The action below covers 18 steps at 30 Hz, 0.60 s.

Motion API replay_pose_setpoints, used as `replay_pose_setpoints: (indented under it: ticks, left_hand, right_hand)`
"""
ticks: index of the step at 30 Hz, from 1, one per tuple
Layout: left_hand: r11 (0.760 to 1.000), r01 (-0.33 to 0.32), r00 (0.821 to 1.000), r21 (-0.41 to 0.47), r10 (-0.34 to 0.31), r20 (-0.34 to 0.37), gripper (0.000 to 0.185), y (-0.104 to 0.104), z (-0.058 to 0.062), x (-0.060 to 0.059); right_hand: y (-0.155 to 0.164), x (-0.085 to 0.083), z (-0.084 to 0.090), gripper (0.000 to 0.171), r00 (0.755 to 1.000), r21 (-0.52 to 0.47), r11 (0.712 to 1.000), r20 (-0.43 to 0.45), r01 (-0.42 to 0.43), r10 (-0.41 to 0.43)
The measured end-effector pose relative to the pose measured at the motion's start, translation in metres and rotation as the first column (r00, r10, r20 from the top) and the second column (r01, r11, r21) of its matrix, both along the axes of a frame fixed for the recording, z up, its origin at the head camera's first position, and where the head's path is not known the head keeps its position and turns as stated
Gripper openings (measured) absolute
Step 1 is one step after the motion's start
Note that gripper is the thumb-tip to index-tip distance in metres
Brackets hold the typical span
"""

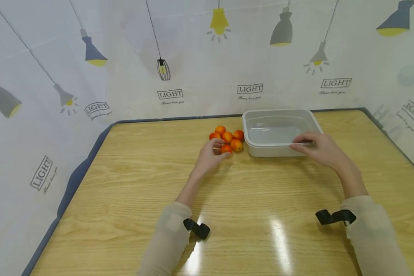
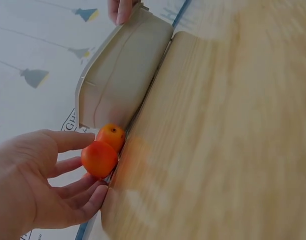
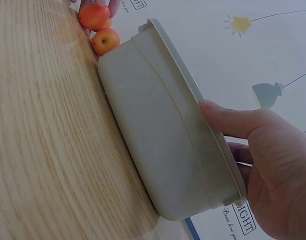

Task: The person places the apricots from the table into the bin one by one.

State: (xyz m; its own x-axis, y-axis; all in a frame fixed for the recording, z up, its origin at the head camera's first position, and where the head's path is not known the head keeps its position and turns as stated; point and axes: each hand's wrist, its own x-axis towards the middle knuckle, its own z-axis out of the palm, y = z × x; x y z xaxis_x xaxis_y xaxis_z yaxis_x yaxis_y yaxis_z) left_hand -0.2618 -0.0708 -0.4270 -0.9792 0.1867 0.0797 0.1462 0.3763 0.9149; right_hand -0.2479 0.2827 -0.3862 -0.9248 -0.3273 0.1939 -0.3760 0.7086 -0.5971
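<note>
Beside the white rectangular plastic container [image 1: 279,151], several small orange-red round fruits [image 1: 227,137] lie grouped on the table. My left hand [image 1: 208,155] reaches to the nearest fruit [image 2: 99,159], its thumb and fingers spread to either side of it. That fruit rests on the table; whether the fingertips touch it is hard to tell. My right hand [image 1: 319,147] grips the container's rim at its near right side. In the right wrist view, the right thumb [image 3: 228,119] lies on the rim, with the other fingers partly hidden behind the wall. The container's visible inside holds nothing.
A wooden table [image 1: 151,184] spreads beneath everything, with a dark blue edge strip [image 1: 165,119] along its back. Behind it hangs a pale backdrop [image 1: 200,69] printed with lamps. Each sleeve carries a black strap piece.
</note>
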Motion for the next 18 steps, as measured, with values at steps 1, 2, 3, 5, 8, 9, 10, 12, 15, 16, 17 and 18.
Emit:
replay_pose_setpoints:
  ticks: [1,2,3,5,8,9,10,12,15,16,17,18]
  left_hand:
    - [1.0,-0.005,1.0,0.0,0.005,0.003,0.043,0.0009,-0.0004,0.0001]
    - [1.0,-0.008,1.0,-0.003,0.008,0.007,0.043,0.0018,-0.0008,0.0004]
    - [1.0,-0.012,1.0,-0.011,0.012,0.008,0.043,0.0026,-0.0012,0.0006]
    - [0.999,-0.016,1.0,-0.027,0.016,-0.005,0.042,0.0027,-0.0011,0.0002]
    - [0.999,-0.02,0.999,-0.051,0.018,-0.029,0.038,0.0028,-0.0018,0.0]
    - [0.998,-0.021,0.999,-0.058,0.018,-0.037,0.037,0.0027,-0.0018,0.0]
    - [0.998,-0.02,0.999,-0.058,0.017,-0.044,0.037,0.0026,-0.0017,0.0]
    - [0.998,-0.022,0.999,-0.062,0.018,-0.051,0.036,0.0026,-0.0013,0.0005]
    - [0.998,-0.027,0.999,-0.062,0.024,-0.045,0.035,0.0027,-0.0013,0.001]
    - [0.998,-0.03,0.999,-0.06,0.028,-0.042,0.035,0.0029,-0.0018,0.001]
    - [0.998,-0.035,0.999,-0.057,0.033,-0.04,0.034,0.003,-0.0022,0.0012]
    - [0.998,-0.041,0.998,-0.054,0.039,-0.04,0.034,0.0031,-0.0028,0.0013]
  right_hand:
    - [0.0002,0.0002,-0.0004,0.029,1.0,-0.001,1.0,-0.001,-0.001,0.001]
    - [0.0004,0.0005,-0.0008,0.028,1.0,-0.004,1.0,0.002,0.003,-0.003]
    - [0.0005,0.0007,-0.001,0.028,1.0,-0.005,1.0,0.003,0.003,-0.003]
    - [-0.0001,0.0002,0.0,0.027,1.0,-0.005,1.0,0.002,0.005,-0.005]
    - [-0.0006,0.0004,0.0014,0.027,1.0,-0.006,1.0,0.012,0.009,-0.009]
    - [-0.0007,0.0006,0.0019,0.027,1.0,-0.005,1.0,0.013,0.006,-0.006]
    - [-0.0009,0.0008,0.0022,0.027,1.0,-0.007,1.0,0.018,0.007,-0.007]
    - [-0.0011,0.0012,0.0022,0.027,1.0,-0.007,1.0,0.022,0.008,-0.008]
    - [-0.0012,0.0014,0.0016,0.026,1.0,-0.009,1.0,0.026,0.016,-0.015]
    - [-0.0013,0.0013,0.0012,0.026,0.999,-0.011,1.0,0.028,0.021,-0.021]
    - [-0.0015,0.0012,0.0007,0.026,0.999,-0.013,1.0,0.03,0.026,-0.026]
    - [-0.0016,0.0011,0.0002,0.026,0.999,-0.015,0.999,0.032,0.032,-0.032]
